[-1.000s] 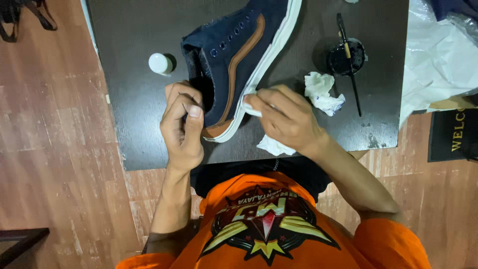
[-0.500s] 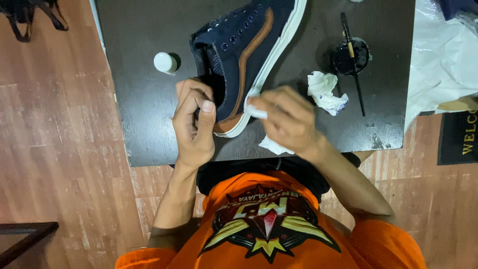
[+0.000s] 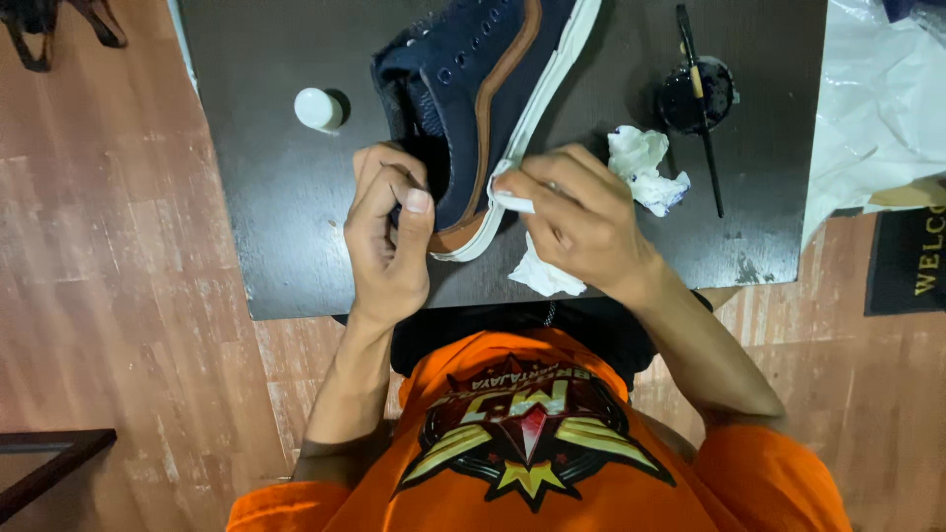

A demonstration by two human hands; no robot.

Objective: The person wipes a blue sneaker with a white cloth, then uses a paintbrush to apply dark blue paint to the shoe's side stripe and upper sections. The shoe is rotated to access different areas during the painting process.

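Left hand (image 3: 389, 236) grips the navy shoe (image 3: 473, 108) at the table's (image 3: 256, 246) near edge; right hand (image 3: 576, 222) pinches a white tissue (image 3: 542, 274) (best pressed flat, short strokes along the sole).

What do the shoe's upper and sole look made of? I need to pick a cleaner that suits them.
The shoe upper looks like matte navy suede or canvas with a smooth brown, leather-like stripe; the dull nap suggests fabric, though that is uncertain. Its white sole looks like smooth rubber, with an even, slightly glossy edge.

I'm seeing even, warm indoor light, soft shadows; faint sheen on the dark table (image 3: 276, 227), plastic (image 3: 877, 108) upper right nearly blown out; focus sharp.
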